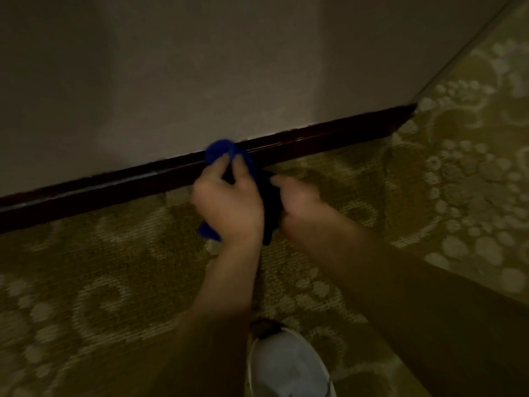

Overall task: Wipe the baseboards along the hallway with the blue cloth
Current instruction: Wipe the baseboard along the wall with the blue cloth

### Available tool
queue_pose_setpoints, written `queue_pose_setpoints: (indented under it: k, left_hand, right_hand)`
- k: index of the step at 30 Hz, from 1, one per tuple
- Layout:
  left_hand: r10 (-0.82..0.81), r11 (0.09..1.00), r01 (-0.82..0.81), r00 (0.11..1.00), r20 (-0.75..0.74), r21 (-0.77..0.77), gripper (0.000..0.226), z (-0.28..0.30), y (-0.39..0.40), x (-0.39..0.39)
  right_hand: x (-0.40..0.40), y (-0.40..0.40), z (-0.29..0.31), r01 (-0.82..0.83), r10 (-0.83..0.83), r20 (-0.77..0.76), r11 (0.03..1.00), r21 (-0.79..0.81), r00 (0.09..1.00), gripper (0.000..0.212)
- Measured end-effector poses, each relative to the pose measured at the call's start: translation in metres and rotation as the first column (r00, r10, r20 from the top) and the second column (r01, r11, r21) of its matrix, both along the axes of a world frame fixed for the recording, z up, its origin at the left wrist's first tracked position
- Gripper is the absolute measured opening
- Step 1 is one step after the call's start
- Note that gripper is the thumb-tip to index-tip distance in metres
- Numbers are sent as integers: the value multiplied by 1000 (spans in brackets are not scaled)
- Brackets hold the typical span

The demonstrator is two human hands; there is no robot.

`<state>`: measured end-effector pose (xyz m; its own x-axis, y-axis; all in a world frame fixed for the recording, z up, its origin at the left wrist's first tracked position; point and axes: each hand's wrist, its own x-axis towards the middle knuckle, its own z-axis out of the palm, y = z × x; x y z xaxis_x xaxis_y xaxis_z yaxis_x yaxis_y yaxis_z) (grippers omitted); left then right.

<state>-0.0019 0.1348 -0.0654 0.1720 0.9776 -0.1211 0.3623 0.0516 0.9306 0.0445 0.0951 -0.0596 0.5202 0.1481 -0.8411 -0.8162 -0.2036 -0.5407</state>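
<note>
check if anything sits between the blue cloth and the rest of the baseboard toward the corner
Nothing visible does. The blue cloth, held by the left hand and right hand, already lies against the baseboard, which runs bare along the carpet to the corner.

Single head view, steeply downward, close over the baseboard (315, 138) and carpet (114, 267).

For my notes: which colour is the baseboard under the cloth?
The baseboard is dark reddish-brown and glossy, seen in the head view.

A plain beige painted wall (200, 67) meets olive-green carpet with a pale floral pattern (458, 181) under dim light; the wall turns a corner at right.
</note>
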Motion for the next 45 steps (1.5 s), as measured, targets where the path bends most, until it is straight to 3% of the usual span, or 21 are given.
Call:
queue_pose_setpoints:
  k: [2,7,13,16,22,26,29,33,35,40,43,45]
  left_hand:
    - [-69,997,68,997,-18,-21,31,3,2,3]
    - [106,994,-106,993,55,-7,31,-2,10,-13]
    - [-149,978,170,974,-169,121,29,-1,-4,6]
    - [-289,932,333,921,-262,143,30,5,14,-7]
    - [-309,922,364,896,-319,130,24,13,9,1]
    - [-407,827,533,788,-462,180,24,16,-6,27]
    - [-340,861,461,837,-429,218,24,16,-5,21]
    - [-91,938,191,941,-325,290,28,2,-1,-10]
    - [-119,933,222,933,-339,285,27,1,-8,-1]
    - [-371,850,484,830,-416,208,26,9,-24,41]
    - [-272,887,385,881,-388,253,28,7,-14,21]
    - [-140,919,249,931,-338,305,30,2,-5,2]
  right_hand:
    - [0,-9,-3,95,-90,94,994,-47,991,32]
    - [-10,-8,0,105,-110,177,994,37,978,12]
    - [-4,-14,0,104,-101,212,995,-5,972,22]
    - [-4,-14,0,162,-159,182,987,-4,970,14]
    - [-5,-3,0,208,-193,211,977,-47,958,13]
    - [-2,-19,-3,267,-263,176,964,1,949,22]
    - [3,-25,-2,261,-263,133,965,36,955,18]
    - [2,-17,3,145,-154,138,987,76,978,22]
    - [3,-17,2,124,-132,148,990,62,980,23]
    - [16,-42,4,240,-242,118,970,23,963,13]
    - [15,-42,11,237,-245,136,969,72,960,10]
    - [12,-31,10,188,-199,161,979,83,967,23]
